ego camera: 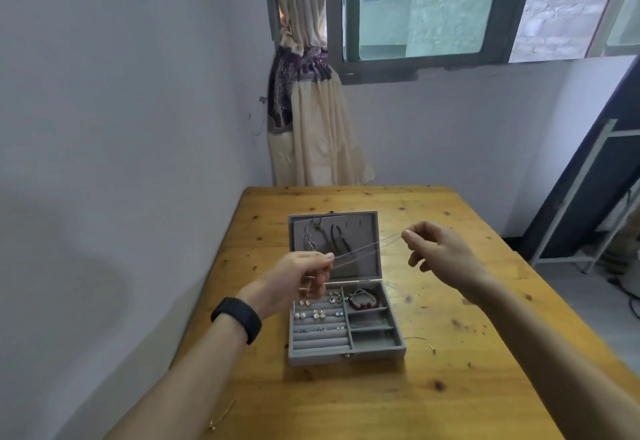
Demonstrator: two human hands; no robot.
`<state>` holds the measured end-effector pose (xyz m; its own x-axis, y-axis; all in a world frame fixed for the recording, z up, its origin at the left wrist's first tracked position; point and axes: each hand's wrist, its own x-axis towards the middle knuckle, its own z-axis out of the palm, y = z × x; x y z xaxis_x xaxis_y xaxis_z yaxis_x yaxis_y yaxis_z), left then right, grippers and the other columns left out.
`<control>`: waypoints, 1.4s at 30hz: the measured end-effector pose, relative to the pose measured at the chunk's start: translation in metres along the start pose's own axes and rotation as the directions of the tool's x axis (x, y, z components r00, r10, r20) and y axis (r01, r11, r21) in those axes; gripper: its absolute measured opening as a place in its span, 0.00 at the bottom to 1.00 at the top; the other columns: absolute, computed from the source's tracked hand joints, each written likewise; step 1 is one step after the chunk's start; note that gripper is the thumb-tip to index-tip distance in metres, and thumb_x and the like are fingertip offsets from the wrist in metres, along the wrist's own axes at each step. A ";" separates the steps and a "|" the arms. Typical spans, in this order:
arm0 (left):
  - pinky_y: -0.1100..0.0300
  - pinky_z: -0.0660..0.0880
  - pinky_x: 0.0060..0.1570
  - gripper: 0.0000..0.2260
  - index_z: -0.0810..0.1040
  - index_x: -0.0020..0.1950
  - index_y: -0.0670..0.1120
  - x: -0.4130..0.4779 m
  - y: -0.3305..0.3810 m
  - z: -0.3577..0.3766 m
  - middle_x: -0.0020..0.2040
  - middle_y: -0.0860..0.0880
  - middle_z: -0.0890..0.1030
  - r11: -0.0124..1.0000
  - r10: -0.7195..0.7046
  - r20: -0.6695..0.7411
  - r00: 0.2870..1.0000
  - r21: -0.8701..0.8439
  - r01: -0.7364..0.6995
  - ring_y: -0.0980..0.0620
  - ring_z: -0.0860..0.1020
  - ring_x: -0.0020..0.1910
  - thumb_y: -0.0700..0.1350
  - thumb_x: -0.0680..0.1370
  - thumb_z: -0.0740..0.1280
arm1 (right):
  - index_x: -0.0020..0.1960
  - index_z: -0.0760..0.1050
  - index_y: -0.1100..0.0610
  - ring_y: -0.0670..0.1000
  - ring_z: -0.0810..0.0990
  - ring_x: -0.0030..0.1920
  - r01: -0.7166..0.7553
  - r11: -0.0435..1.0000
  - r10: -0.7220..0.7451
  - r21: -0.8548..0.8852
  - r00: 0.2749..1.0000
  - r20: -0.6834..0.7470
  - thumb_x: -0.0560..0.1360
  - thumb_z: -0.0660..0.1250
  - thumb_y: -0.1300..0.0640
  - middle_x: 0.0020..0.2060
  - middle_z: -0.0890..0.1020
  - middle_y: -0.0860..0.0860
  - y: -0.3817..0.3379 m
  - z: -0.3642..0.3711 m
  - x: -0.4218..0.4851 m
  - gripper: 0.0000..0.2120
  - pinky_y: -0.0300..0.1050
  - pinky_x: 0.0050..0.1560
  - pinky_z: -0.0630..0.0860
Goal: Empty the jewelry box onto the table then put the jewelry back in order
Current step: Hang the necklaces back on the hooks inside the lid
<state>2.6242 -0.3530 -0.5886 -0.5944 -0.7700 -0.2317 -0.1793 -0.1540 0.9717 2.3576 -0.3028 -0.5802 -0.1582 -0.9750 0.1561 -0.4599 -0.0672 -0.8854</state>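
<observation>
Carrying everything, the knotty yellow wooden tabletop (pixel 346 405) bears the grey velvet-lined jewelry box (pixel 346 356), lid open, with small pearl and stud earrings (pixel 318 315) and a dark red beaded bracelet (pixel 363 302) in its compartments. Above it, the left hand (pixel 304 277) and right hand (pixel 440 252) each pinch one end of a thin silver chain necklace (pixel 367 247) in curled fingers, stretching it across the lid. Pulled tighter, the chain could snap; a slipped pinch would drop it tangled among the earrings.

Left hand (pixel 301 277), right hand (pixel 438 249), fingers (pixel 410 234) pinching chain (pixel 367 247)
</observation>
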 end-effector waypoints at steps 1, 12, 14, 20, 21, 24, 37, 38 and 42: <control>0.60 0.73 0.40 0.12 0.73 0.41 0.46 -0.001 -0.001 -0.007 0.34 0.50 0.73 1.000 -0.006 -0.013 1.000 0.003 0.006 0.52 0.74 0.33 0.50 0.82 0.63 | 0.52 0.76 0.56 0.45 0.81 0.35 -0.015 1.000 0.015 0.006 0.999 -0.038 0.82 0.63 0.53 0.45 0.80 0.55 0.006 -0.002 0.002 0.07 0.44 0.38 0.78; 0.55 0.73 0.46 0.10 0.80 0.44 0.47 0.016 0.033 -0.048 0.42 0.50 0.80 0.997 0.063 -0.153 0.986 -0.038 -0.069 0.51 0.77 0.42 0.53 0.76 0.68 | 0.49 0.79 0.46 0.45 0.83 0.38 -0.066 0.988 0.050 -0.139 0.992 -0.114 0.79 0.67 0.47 0.43 0.81 0.44 0.065 0.022 0.014 0.03 0.40 0.37 0.75; 0.56 0.73 0.46 0.10 0.81 0.47 0.46 0.024 0.045 -0.050 0.43 0.50 0.81 0.995 0.096 -0.141 0.985 0.003 -0.096 0.51 0.78 0.42 0.52 0.75 0.69 | 0.48 0.79 0.43 0.44 0.82 0.42 -0.038 0.987 0.021 -0.158 0.994 -0.105 0.79 0.68 0.48 0.42 0.81 0.40 0.073 0.030 0.021 0.02 0.41 0.40 0.78; 0.54 0.76 0.48 0.11 0.83 0.52 0.45 0.059 0.087 -0.050 0.46 0.50 0.83 0.977 0.185 -0.270 0.945 0.152 -0.148 0.50 0.79 0.45 0.50 0.75 0.71 | 0.56 0.84 0.49 0.40 0.77 0.44 0.037 0.968 -0.062 -0.250 0.994 -0.091 0.80 0.67 0.49 0.46 0.79 0.41 0.093 0.056 0.049 0.09 0.34 0.44 0.72; 0.53 0.75 0.49 0.10 0.83 0.53 0.45 0.066 0.093 -0.050 0.47 0.50 0.84 0.975 0.191 -0.283 0.940 0.168 -0.147 0.50 0.80 0.46 0.49 0.77 0.70 | 0.57 0.83 0.48 0.40 0.76 0.43 0.044 0.965 -0.073 -0.258 0.992 -0.103 0.80 0.67 0.49 0.46 0.78 0.42 0.094 0.060 0.055 0.10 0.34 0.44 0.71; 0.54 0.76 0.48 0.07 0.82 0.53 0.45 0.083 0.107 -0.046 0.47 0.50 0.84 0.968 0.211 -0.295 0.932 0.193 -0.158 0.50 0.81 0.47 0.47 0.80 0.68 | 0.59 0.83 0.51 0.42 0.75 0.42 0.068 0.959 -0.108 -0.275 0.985 -0.133 0.80 0.67 0.51 0.46 0.76 0.45 0.092 0.072 0.073 0.11 0.35 0.43 0.70; 0.58 0.79 0.43 0.05 0.83 0.50 0.50 0.126 0.102 -0.034 0.41 0.54 0.85 0.712 0.383 -0.199 0.902 0.686 -0.151 0.55 0.83 0.40 0.50 0.78 0.71 | 0.57 0.81 0.45 0.53 0.80 0.52 0.140 0.841 -0.101 -0.523 0.990 0.101 0.79 0.63 0.41 0.53 0.79 0.45 0.093 0.092 0.099 0.13 0.49 0.48 0.79; 0.54 0.81 0.46 0.04 0.83 0.50 0.51 0.129 0.099 -0.033 0.41 0.54 0.86 0.709 0.378 -0.190 0.906 0.689 -0.151 0.53 0.83 0.40 0.50 0.78 0.72 | 0.58 0.81 0.45 0.53 0.80 0.52 0.145 0.836 -0.099 -0.530 0.989 0.113 0.79 0.62 0.42 0.54 0.79 0.46 0.094 0.092 0.098 0.13 0.50 0.49 0.79; 0.49 0.82 0.49 0.03 0.83 0.48 0.52 0.139 0.094 -0.022 0.40 0.55 0.85 0.691 0.390 -0.174 0.904 0.704 -0.163 0.54 0.83 0.40 0.50 0.78 0.71 | 0.58 0.73 0.47 0.54 0.80 0.49 0.165 0.823 -0.118 -0.543 0.986 0.120 0.80 0.61 0.42 0.52 0.79 0.48 0.097 0.092 0.097 0.11 0.52 0.46 0.80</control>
<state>2.5426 -0.4879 -0.5287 -0.4713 -0.8639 0.1775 -0.5792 0.4549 0.6765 2.3779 -0.4237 -0.6906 0.0032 -0.9786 0.2056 -0.8794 -0.1006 -0.4653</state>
